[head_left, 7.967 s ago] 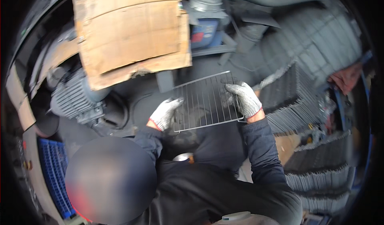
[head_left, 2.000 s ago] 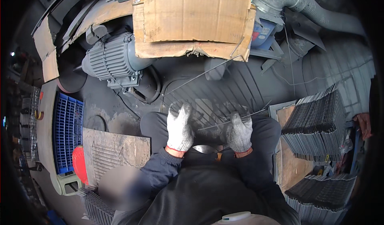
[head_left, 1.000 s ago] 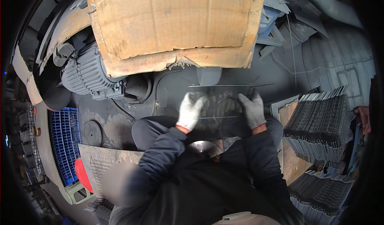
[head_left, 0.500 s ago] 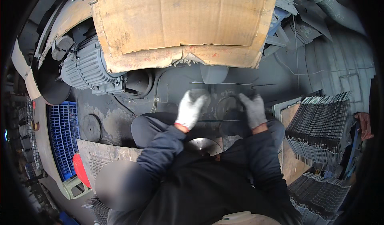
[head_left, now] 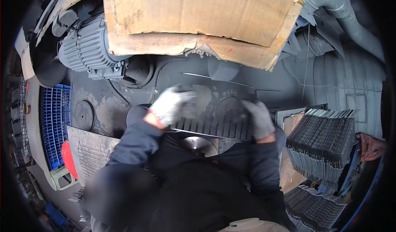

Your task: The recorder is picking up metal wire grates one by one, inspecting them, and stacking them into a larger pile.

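Observation:
Between my hands is a dark, thin metal plate with a row of slots (head_left: 214,127), held across above my lap; its near edge catches the light. My left hand (head_left: 170,105), in a white glove, is closed at the plate's left end, its fingertips smeared by motion. At the right end my right hand (head_left: 260,118), in a greyish glove, is closed too, with its fingers partly dark and blurred. Below the plate, a shiny round metal piece (head_left: 199,145) shows between my legs.
Cardboard (head_left: 202,15) hangs over the far side. A grey ribbed motor (head_left: 86,48) stands at the far left, a blue plastic crate (head_left: 55,125) below it. Stacks of slotted plates (head_left: 324,143) stand at right. A metal sheet (head_left: 88,151) lies near my left elbow.
My left hand has moved left and the right hand slightly down. The plate, earlier seen as little more than a thin bright line, now shows its slots. The whole view has tilted.

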Demonstrator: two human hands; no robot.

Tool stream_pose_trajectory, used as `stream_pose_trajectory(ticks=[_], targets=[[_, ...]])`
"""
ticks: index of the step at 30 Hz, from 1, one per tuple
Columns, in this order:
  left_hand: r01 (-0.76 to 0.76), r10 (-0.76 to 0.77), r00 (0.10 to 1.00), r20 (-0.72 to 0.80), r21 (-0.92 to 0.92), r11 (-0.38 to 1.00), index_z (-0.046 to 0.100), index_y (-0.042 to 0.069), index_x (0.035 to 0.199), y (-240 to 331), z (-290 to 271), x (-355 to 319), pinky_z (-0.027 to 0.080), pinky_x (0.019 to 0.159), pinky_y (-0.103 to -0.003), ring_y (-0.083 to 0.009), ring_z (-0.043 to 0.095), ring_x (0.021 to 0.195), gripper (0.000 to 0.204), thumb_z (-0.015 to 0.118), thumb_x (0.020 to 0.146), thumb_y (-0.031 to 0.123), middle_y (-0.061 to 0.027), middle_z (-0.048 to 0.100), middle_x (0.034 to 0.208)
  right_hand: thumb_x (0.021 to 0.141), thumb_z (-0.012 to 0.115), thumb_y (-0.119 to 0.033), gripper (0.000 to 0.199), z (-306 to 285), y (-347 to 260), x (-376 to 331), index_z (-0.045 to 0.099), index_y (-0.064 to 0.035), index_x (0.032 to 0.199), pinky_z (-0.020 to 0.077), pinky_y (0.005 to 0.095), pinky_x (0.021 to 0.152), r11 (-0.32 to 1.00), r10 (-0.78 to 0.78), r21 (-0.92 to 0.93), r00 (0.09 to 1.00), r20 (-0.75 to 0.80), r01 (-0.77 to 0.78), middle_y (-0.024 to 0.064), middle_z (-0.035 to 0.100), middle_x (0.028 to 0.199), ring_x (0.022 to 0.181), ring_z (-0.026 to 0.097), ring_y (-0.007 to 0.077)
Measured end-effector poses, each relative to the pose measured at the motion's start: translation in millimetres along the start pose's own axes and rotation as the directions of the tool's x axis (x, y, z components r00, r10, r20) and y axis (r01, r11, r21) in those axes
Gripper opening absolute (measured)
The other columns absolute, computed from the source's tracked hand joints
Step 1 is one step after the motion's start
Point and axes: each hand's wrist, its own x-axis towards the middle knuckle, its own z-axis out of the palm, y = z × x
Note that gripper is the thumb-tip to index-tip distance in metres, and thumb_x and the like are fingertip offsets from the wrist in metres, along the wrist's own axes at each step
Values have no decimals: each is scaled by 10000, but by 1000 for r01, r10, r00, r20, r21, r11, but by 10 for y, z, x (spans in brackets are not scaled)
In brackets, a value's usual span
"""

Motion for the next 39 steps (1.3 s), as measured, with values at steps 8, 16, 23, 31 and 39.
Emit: stream_pose_trajectory(ticks=[8, 16, 23, 31, 39], targets=[[-103, 103, 995, 12, -41, 994, 633, -38, 1286, -242, 291, 181, 658, 701, -363, -220, 751, 803, 308, 692, 1021, 108, -112, 737, 1050, 1044, 688, -191, 258, -252, -5, -67, 752, 14, 1187, 554, 273, 792, 990, 25, 140, 988, -150, -4, 70, 759, 1083, 928, 700, 133], [-145, 143, 981, -133, -9, 989, 629, -1, 1172, 192, -553, -468, 618, 620, -376, -225, 699, 686, 213, 695, 1003, 111, -104, 698, 891, 1057, 711, -271, 248, 760, 281, 359, 764, -41, 1131, 501, 269, 666, 977, -125, 187, 983, 137, 98, 0, 721, 909, 743, 629, 93], [-46, 43, 982, 182, 14, 999, 642, 17, 1146, -274, 1070, 27, 611, 592, -326, -164, 718, 695, 140, 679, 1040, 100, -63, 723, 912, 1044, 704, -139, 172, -705, -263, -867, 721, -25, 1173, 522, 233, 689, 979, -142, 103, 953, -269, 175, 12, 735, 946, 778, 655, 79], [-612, 514, 790, 336, 489, 621, 595, -38, 1370, -135, 1499, -1117, 566, 992, -352, -199, 706, 1134, 421, 700, 977, 71, -144, 729, 1219, 1034, 652, -157, 446, -1375, -1080, -3071, 534, 37, 1417, 538, 313, 580, 644, -708, -379, 329, -625, 665, 121, 673, 892, 611, 625, 180], [59, 846, 307, -436, 896, 440, 605, -1, 1458, -189, -1838, -2404, 545, 1088, -385, -286, 661, 1268, 454, 636, 1102, 279, -193, 656, 1428, 951, 634, 122, 288, -2693, -1375, -3755, 712, -13, 1193, 578, 387, 981, 190, -957, -981, -214, -194, 36, 118, 758, 1194, 1080, 722, 231]])
